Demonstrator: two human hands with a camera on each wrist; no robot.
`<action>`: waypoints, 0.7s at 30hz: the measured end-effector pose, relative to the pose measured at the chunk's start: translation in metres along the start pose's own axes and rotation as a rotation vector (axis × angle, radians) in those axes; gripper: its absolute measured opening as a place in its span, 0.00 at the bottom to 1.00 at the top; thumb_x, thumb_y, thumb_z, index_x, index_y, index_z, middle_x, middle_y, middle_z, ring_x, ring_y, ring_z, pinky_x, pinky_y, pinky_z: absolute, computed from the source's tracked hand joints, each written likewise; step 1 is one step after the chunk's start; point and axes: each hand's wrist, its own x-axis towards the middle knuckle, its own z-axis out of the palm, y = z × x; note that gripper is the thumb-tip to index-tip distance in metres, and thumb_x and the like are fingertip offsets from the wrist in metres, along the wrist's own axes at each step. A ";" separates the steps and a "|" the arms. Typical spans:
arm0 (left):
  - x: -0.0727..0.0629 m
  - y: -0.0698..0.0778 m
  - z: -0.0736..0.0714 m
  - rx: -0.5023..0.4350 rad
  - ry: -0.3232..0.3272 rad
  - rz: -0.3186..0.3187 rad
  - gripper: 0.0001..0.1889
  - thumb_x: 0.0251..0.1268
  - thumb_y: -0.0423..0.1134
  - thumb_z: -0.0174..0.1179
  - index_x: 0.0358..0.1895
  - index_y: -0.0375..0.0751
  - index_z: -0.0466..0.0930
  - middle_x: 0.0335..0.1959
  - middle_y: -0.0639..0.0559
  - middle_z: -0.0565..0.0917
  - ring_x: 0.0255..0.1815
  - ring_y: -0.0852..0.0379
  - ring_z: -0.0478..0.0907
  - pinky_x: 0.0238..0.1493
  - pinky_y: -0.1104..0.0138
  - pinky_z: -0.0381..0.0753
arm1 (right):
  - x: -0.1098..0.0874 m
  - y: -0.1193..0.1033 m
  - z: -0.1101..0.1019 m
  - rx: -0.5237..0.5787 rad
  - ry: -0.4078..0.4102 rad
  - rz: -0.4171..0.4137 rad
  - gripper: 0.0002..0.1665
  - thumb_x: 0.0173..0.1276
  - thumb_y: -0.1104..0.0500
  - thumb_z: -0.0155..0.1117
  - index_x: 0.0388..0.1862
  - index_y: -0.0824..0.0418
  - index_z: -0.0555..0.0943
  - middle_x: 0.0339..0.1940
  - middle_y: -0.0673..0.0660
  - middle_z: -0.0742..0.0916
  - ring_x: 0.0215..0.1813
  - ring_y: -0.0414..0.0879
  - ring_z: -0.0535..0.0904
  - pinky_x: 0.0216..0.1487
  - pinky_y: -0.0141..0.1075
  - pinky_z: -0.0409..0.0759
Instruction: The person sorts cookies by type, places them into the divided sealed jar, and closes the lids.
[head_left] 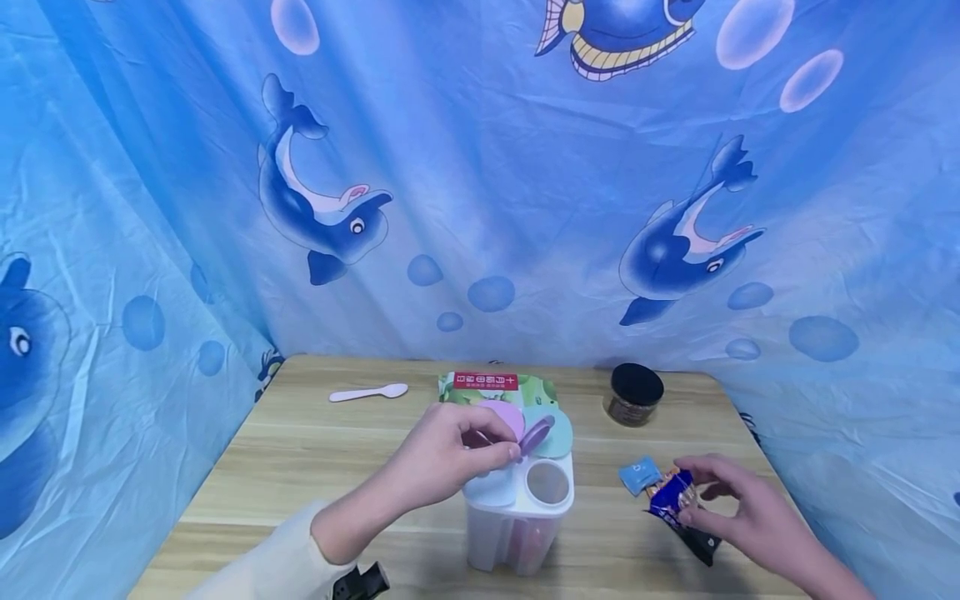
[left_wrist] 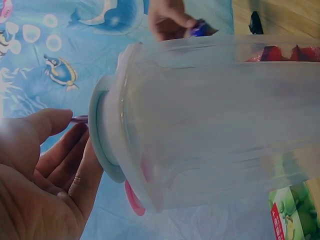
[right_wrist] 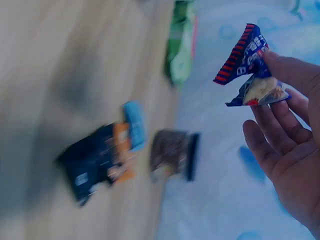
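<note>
My left hand (head_left: 442, 457) pinches the raised purple lid (head_left: 537, 435) of a translucent divided container (head_left: 486, 546). One round opening in its top is uncovered, beside pink (head_left: 504, 414), green (head_left: 557, 433) and pale blue lids. Red-wrapped pieces (left_wrist: 272, 53) show low inside through the wall in the left wrist view. To the right of the container, my right hand (head_left: 738, 510) holds a small dark blue snack packet (right_wrist: 255, 57) between thumb and fingers, above the table. Below it lie a black packet (right_wrist: 90, 160), an orange one (right_wrist: 121, 145) and a light blue one (head_left: 640, 475).
A dark-lidded jar (head_left: 634, 396) stands at the back right of the wooden table (head_left: 300, 467). Behind the container lies a green package (head_left: 538, 389) with a red label. A white spoon (head_left: 369, 392) rests at the back left. Blue printed curtains (head_left: 480, 183) surround the table.
</note>
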 end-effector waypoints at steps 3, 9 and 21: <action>0.000 0.000 0.000 0.002 -0.002 -0.001 0.03 0.65 0.44 0.70 0.35 0.53 0.90 0.32 0.65 0.88 0.38 0.64 0.83 0.43 0.69 0.85 | 0.011 -0.016 -0.003 0.001 0.028 -0.105 0.31 0.56 0.60 0.83 0.58 0.47 0.82 0.47 0.42 0.87 0.43 0.33 0.83 0.40 0.31 0.86; 0.001 0.002 -0.001 -0.010 -0.011 -0.012 0.02 0.65 0.42 0.70 0.35 0.52 0.90 0.32 0.63 0.88 0.37 0.62 0.84 0.41 0.69 0.85 | 0.036 -0.052 -0.011 0.002 0.080 -0.317 0.36 0.49 0.66 0.85 0.56 0.47 0.82 0.48 0.44 0.87 0.40 0.35 0.83 0.42 0.25 0.82; 0.000 0.004 -0.001 0.001 -0.009 -0.030 0.02 0.65 0.44 0.70 0.35 0.55 0.90 0.33 0.62 0.88 0.36 0.61 0.84 0.39 0.69 0.86 | 0.064 -0.113 -0.009 0.325 0.057 -0.435 0.32 0.51 0.74 0.81 0.54 0.59 0.81 0.52 0.54 0.84 0.46 0.43 0.85 0.45 0.31 0.87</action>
